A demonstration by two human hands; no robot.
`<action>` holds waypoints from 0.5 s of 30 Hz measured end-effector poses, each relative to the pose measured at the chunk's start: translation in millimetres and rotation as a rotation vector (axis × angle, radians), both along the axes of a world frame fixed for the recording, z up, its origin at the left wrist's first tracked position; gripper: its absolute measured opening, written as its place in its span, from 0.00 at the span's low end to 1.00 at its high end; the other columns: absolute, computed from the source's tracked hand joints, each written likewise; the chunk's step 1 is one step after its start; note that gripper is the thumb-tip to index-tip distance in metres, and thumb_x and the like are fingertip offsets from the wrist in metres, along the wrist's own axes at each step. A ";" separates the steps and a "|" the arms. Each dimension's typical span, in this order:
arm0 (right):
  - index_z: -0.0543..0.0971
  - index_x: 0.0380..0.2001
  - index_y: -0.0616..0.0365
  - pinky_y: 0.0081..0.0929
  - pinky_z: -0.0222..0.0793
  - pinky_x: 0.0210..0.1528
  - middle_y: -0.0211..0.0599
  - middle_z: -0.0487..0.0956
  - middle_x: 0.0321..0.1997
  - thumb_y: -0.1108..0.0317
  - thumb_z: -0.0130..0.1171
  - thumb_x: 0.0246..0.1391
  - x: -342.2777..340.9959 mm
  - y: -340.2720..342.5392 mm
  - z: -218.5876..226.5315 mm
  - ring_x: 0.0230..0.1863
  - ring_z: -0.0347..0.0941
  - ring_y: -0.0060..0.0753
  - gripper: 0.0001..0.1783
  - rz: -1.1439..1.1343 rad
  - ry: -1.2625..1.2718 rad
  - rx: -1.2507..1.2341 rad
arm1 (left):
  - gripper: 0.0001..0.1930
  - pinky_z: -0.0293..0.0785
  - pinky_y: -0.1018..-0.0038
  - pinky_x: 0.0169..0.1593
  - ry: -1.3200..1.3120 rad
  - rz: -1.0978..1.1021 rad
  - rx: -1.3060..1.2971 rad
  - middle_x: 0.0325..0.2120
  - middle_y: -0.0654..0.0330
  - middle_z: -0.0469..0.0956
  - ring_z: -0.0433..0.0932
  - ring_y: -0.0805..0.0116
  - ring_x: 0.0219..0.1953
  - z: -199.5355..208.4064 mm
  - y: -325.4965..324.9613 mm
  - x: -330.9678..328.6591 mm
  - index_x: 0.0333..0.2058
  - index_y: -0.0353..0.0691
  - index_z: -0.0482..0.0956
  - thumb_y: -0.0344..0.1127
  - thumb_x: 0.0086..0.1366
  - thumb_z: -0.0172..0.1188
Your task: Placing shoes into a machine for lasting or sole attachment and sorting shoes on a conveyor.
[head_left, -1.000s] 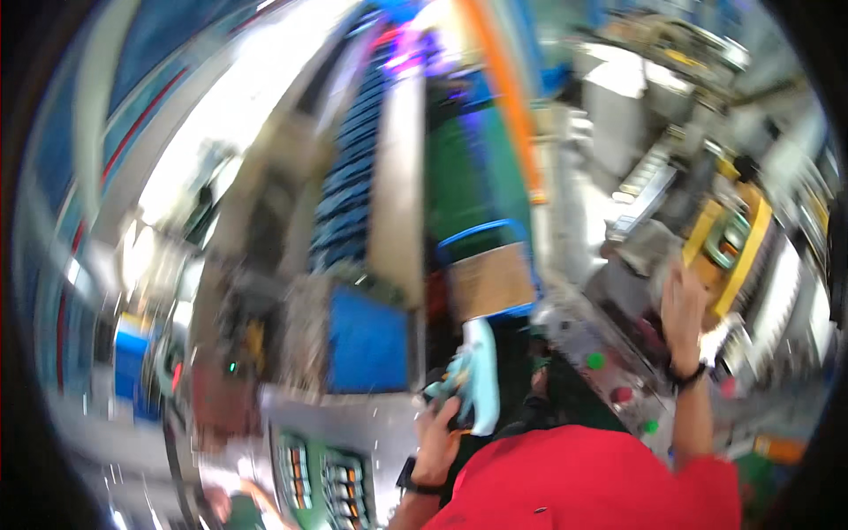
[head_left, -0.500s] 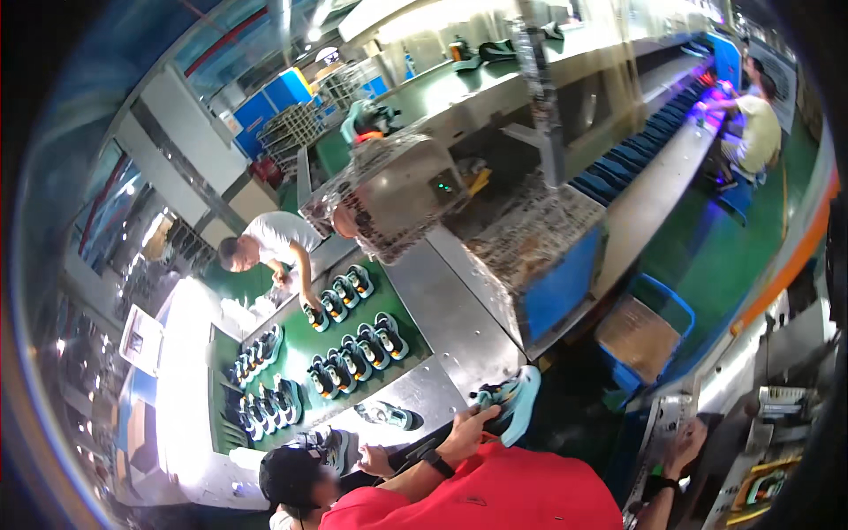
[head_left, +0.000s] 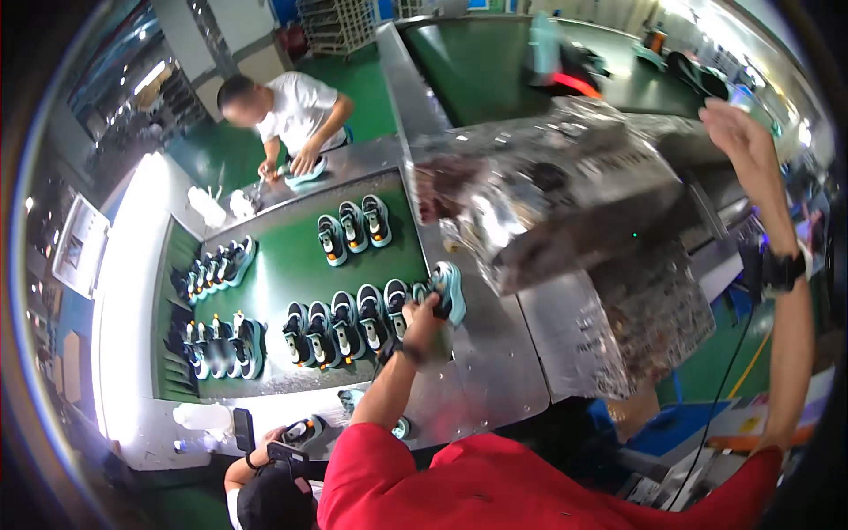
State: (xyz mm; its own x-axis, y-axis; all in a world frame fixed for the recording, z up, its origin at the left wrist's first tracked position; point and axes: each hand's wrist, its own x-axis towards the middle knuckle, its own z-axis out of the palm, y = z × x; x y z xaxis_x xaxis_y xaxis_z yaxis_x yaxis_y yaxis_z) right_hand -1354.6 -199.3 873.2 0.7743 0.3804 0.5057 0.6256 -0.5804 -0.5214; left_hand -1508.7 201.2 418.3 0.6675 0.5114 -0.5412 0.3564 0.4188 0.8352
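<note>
My left hand (head_left: 424, 322) is closed on a black and light-blue sneaker (head_left: 450, 296), at the right end of a row of sneakers (head_left: 343, 322) on the green belt (head_left: 274, 265). The hand partly hides that sneaker. High at the right, my raised right hand (head_left: 740, 132) holds nothing; its fingers are stretched out. Nearest to it lies a dark shoe (head_left: 693, 75) on the upper green surface. Another light-blue shoe with an orange-red stripe (head_left: 570, 75), blurred, stands farther left there.
A foil-wrapped machine (head_left: 565, 185) stands between my hands. Across the belt, a person in white (head_left: 305, 115) handles a shoe. Below left, a capped person (head_left: 274, 495) has a hand at another shoe. More sneakers (head_left: 225, 344) line the belt's left end.
My left hand has carried the sneaker forward and left to the row. My right hand has gone from low right up toward the upper surface. The view has turned, and the person in white holds a shoe.
</note>
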 end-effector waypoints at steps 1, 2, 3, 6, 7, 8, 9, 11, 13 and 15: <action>0.74 0.54 0.62 0.24 0.67 0.51 0.36 0.80 0.45 0.58 0.58 0.60 29.2 37.8 7.5 0.49 0.73 0.24 0.24 -0.006 0.033 -0.089 | 0.16 0.75 0.70 0.22 -0.073 0.084 0.000 0.28 0.52 0.79 0.80 0.63 0.25 -29.4 27.7 22.2 0.38 0.27 0.76 0.32 0.54 0.65; 0.74 0.54 0.62 0.24 0.68 0.48 0.36 0.80 0.44 0.53 0.57 0.59 54.9 66.1 12.9 0.48 0.73 0.24 0.27 -0.039 0.059 -0.187 | 0.16 0.76 0.70 0.26 -0.099 0.103 -0.036 0.28 0.53 0.79 0.80 0.64 0.26 -35.3 42.8 48.9 0.37 0.27 0.76 0.31 0.52 0.65; 0.75 0.52 0.62 0.24 0.67 0.43 0.32 0.79 0.42 0.43 0.55 0.58 82.7 87.8 11.2 0.45 0.72 0.22 0.33 -0.091 0.054 -0.178 | 0.15 0.76 0.70 0.30 -0.097 0.147 0.023 0.28 0.54 0.79 0.80 0.64 0.28 -47.1 59.7 75.2 0.36 0.27 0.77 0.30 0.51 0.65; 0.78 0.48 0.61 0.24 0.66 0.41 0.30 0.77 0.40 0.37 0.53 0.57 134.3 156.2 22.2 0.42 0.69 0.20 0.35 -0.131 0.103 -0.369 | 0.20 0.76 0.69 0.27 -0.106 0.146 0.229 0.28 0.52 0.79 0.79 0.63 0.26 -99.9 120.3 151.7 0.36 0.23 0.76 0.34 0.48 0.67; 0.80 0.41 0.60 0.23 0.66 0.39 0.26 0.77 0.35 0.34 0.51 0.56 153.8 153.2 21.3 0.37 0.69 0.19 0.35 -0.169 0.133 -0.459 | 0.24 0.76 0.67 0.24 -0.076 0.096 0.283 0.29 0.51 0.79 0.79 0.62 0.24 -50.9 90.4 190.0 0.41 0.22 0.73 0.35 0.49 0.66; 0.80 0.37 0.58 0.21 0.65 0.37 0.23 0.77 0.30 0.34 0.51 0.56 177.2 175.3 23.6 0.33 0.70 0.19 0.34 -0.115 0.284 -0.498 | 0.29 0.79 0.61 0.34 -0.079 0.092 0.275 0.35 0.45 0.79 0.81 0.53 0.30 -65.8 122.4 200.9 0.49 0.23 0.70 0.36 0.49 0.65; 0.80 0.36 0.57 0.20 0.65 0.35 0.23 0.77 0.29 0.35 0.52 0.56 191.6 205.8 17.1 0.31 0.71 0.18 0.32 -0.019 0.369 -0.447 | 0.31 0.77 0.60 0.42 -0.072 0.136 0.477 0.40 0.41 0.78 0.79 0.48 0.37 -116.7 181.2 192.2 0.52 0.25 0.68 0.36 0.50 0.64; 0.80 0.34 0.54 0.18 0.68 0.35 0.24 0.78 0.30 0.40 0.56 0.56 204.3 218.0 6.9 0.31 0.73 0.16 0.26 0.081 0.523 -0.326 | 0.33 0.74 0.59 0.50 -0.086 0.102 0.636 0.45 0.38 0.76 0.78 0.43 0.44 -134.7 191.4 204.7 0.55 0.26 0.67 0.36 0.51 0.63; 0.80 0.34 0.54 0.18 0.69 0.36 0.24 0.78 0.30 0.42 0.56 0.57 193.2 217.3 -0.5 0.31 0.74 0.16 0.24 0.000 0.523 -0.195 | 0.35 0.63 0.59 0.61 -0.108 -0.024 0.957 0.53 0.36 0.70 0.68 0.39 0.57 -139.5 166.5 213.2 0.59 0.27 0.64 0.35 0.52 0.61; 0.80 0.35 0.55 0.18 0.72 0.39 0.26 0.80 0.32 0.46 0.57 0.58 154.4 242.9 1.4 0.32 0.77 0.18 0.21 0.166 0.563 0.045 | 0.36 0.59 0.64 0.65 -0.458 0.100 0.177 0.60 0.39 0.65 0.64 0.47 0.64 -194.9 199.8 152.7 0.62 0.26 0.60 0.33 0.57 0.61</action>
State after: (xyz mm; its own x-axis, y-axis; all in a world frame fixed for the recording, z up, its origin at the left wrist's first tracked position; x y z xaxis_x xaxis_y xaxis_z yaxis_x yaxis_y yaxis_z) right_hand -1200.3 43.6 874.7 0.8601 0.5074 0.0523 0.3260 -0.4681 -0.8213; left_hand -1356.0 401.0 223.5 0.7595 0.6423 -0.1030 -0.0984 0.2699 0.9578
